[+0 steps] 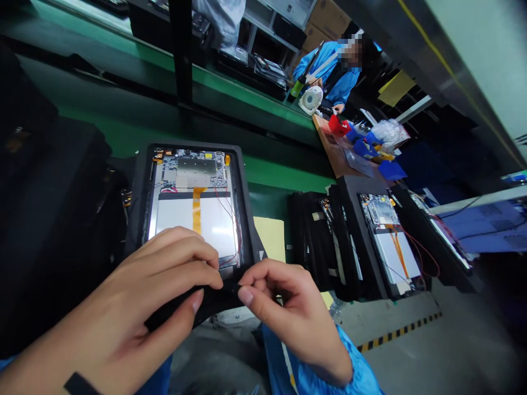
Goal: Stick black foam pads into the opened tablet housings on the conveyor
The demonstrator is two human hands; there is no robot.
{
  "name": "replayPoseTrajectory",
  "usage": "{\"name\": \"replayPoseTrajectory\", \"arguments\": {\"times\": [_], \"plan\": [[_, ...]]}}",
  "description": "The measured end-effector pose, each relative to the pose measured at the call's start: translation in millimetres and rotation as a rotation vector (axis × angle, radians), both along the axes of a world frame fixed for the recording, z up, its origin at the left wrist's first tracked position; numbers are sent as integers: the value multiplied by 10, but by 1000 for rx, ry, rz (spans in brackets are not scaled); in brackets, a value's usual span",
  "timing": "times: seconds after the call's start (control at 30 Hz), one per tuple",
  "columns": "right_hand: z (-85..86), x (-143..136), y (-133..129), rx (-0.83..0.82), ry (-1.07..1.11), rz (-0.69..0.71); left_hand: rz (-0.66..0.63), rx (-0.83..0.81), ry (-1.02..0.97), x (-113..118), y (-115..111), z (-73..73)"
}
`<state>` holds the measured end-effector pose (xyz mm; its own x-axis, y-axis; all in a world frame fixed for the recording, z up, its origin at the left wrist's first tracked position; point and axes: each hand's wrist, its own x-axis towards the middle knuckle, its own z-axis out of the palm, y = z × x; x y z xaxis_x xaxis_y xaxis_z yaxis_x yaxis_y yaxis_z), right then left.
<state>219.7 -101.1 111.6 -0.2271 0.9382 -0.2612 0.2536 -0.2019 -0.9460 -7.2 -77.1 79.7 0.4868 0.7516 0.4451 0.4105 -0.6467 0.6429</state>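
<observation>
An opened tablet [216,225] lies in a black foam tray [246,219] in front of me. Its circuit board [168,174], silver battery plates and orange tape show. My left hand [164,274] reaches over the tablet's lower end, fingers bent, thumb apart, fingertips by the tray's near edge. Just right of them, my right hand [280,299] pinches a small black piece [233,286] between thumb and forefinger; its exact kind is unclear. A black strip [80,384] sticks to my left wrist. My left hand hides part of the tablet's lower end.
More open tablets [393,247] in black foam stand tilted in a row at right. Yellow paper [272,236] lies beside the tray. Dark foam stacks [53,219] fill the left. Across the green bench [284,164], a co-worker in blue [329,66] sits near a white fan [310,100] and coloured bins.
</observation>
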Motion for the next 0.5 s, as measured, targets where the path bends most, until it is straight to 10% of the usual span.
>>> {"name": "replayPoseTrajectory", "arguments": {"times": [0.27,0.5], "plan": [[78,167,151,310,-211,134,118,-52,-134,-56,-59,-37],[-36,268,413,1067,-596,370,146,156,-6,43,-270,-237]]}}
